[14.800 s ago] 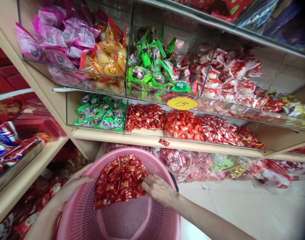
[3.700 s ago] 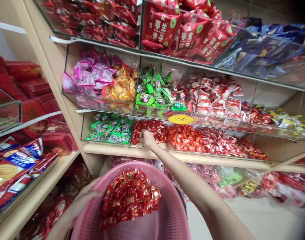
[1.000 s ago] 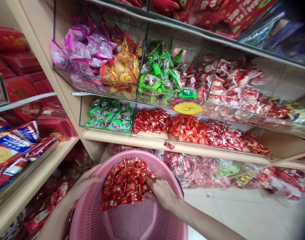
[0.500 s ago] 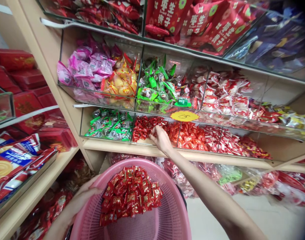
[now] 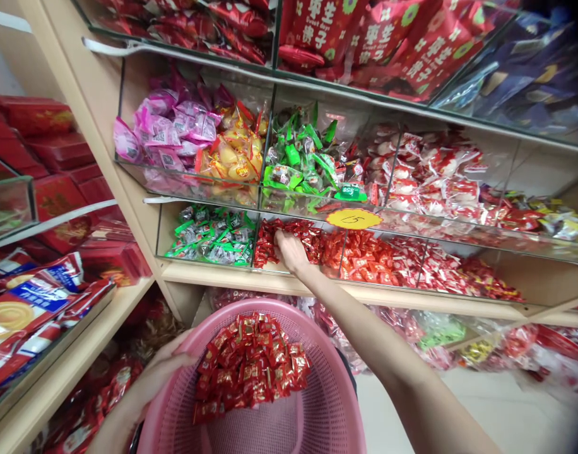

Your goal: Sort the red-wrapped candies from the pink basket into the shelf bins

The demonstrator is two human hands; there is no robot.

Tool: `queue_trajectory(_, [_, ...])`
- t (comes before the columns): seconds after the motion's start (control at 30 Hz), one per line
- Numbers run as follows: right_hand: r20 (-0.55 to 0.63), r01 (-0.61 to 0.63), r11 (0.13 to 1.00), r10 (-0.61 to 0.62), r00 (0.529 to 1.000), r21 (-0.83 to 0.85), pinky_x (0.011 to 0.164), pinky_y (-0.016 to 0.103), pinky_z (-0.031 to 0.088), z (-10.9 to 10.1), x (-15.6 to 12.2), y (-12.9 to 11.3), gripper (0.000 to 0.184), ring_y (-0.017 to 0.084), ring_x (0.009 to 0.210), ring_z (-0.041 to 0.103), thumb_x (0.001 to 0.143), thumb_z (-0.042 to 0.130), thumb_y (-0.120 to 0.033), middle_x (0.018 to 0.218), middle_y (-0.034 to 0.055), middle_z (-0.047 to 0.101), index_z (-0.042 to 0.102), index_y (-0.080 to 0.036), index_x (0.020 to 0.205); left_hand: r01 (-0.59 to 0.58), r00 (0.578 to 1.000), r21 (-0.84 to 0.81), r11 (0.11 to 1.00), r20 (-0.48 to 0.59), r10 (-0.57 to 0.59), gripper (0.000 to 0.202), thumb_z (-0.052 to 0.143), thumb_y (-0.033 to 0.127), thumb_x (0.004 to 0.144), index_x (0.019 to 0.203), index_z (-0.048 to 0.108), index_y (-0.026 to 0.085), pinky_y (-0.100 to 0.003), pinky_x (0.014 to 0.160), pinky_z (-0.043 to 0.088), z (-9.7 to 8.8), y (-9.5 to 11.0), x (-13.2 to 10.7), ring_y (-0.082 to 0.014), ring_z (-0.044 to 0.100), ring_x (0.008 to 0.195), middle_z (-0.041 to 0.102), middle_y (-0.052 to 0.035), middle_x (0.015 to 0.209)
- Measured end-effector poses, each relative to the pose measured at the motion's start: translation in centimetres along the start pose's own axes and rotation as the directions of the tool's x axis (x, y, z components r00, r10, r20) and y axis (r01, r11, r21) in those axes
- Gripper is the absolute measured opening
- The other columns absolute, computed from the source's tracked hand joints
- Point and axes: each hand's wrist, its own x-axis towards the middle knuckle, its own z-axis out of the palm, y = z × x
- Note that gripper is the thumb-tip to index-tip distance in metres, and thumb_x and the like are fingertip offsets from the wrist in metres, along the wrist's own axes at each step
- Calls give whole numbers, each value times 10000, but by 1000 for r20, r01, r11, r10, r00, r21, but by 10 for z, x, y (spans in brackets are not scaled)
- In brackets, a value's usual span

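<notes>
A pink perforated plastic basket is tilted towards me, with a heap of red-and-gold wrapped candies inside. My left hand grips its left side at the rim. My right hand reaches into a lower glass compartment among small dark red wrapped candies. Its fingers are curled down and closed; what is between them is hidden. Beside that hand, to the right, lie brighter orange-red candies; on the left are green-and-clear wrapped sweets.
A yellow price tag hangs just above my right hand on the glass front. The upper shelf holds purple packets and green-wrapped sweets. A wooden shelf edge runs between basket and compartments. Biscuit packs fill the left shelf.
My right hand has shifted slightly left and deeper into the dark red candies. My left hand and the basket stay nearly in place; the view has shifted a little.
</notes>
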Motion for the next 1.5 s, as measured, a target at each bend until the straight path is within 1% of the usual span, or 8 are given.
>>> queue_trajectory(0.3, [-101,-47,999,49,994,22,729,309,375,-10,-12,10,244,230,866,531,831,341,-71,954,112,612,485,-172,1000,84,996,-29,996,-8,-85,847,762,253,609,1384,427,179,-311,876,501,-1,2,0,-275,609,1075,682,-73,1093])
queue_trajectory(0.57, [-361,116,878,68,930,465,733,263,390,-39,-79,14,71,151,795,504,835,406,-154,859,31,551,427,-213,870,39,995,-44,998,91,-34,786,735,261,674,1391,418,209,-304,914,477,-8,-5,6,-264,590,1108,622,-74,1218])
queue_trajectory(0.7, [-145,4,751,123,982,661,703,259,402,-48,-137,5,26,133,755,511,871,450,-221,840,15,553,427,-218,862,34,997,-17,999,63,-33,768,744,261,645,1362,473,214,-322,858,510,-2,-2,4,-283,634,1017,655,-66,1159])
queue_trajectory(0.8, [98,-153,610,123,988,777,646,260,404,-34,-173,6,88,127,694,497,842,504,-243,776,-5,527,423,-218,823,27,1000,-30,999,2,-27,783,747,263,605,1346,500,203,-321,760,541,6,1,-1,-288,668,906,690,-69,1070])
queue_trajectory(0.93, [331,-339,442,98,939,831,599,260,404,-3,-205,14,149,115,647,467,741,568,-212,732,-27,475,422,-216,769,15,999,-15,1000,-29,-15,785,755,263,578,1325,523,192,-292,731,547,9,3,-3,-274,674,891,701,-68,1036])
queue_trajectory(1.1, [584,-584,202,69,809,786,541,280,463,17,-220,19,232,103,581,486,642,603,-201,741,-42,468,432,-216,798,24,1000,-7,1000,-10,-24,799,750,253,591,1346,496,192,-304,748,546,8,3,-2,-277,669,911,692,-74,1066])
queue_trajectory(1.2, [648,-650,205,85,757,732,559,296,506,18,-218,18,262,106,615,499,621,607,-181,770,-36,466,457,-207,835,13,1000,-9,1000,-16,-13,798,740,252,595,1349,491,177,-297,747,544,9,3,-3,-273,669,915,687,-85,1076])
queue_trajectory(1.5, [706,-708,242,108,700,664,517,258,505,20,-207,9,272,94,599,495,582,520,-59,770,-30,469,469,-196,811,8,998,-15,1000,-57,-9,751,740,277,580,1301,546,200,-294,739,549,12,3,-5,-275,671,904,701,-64,1039])
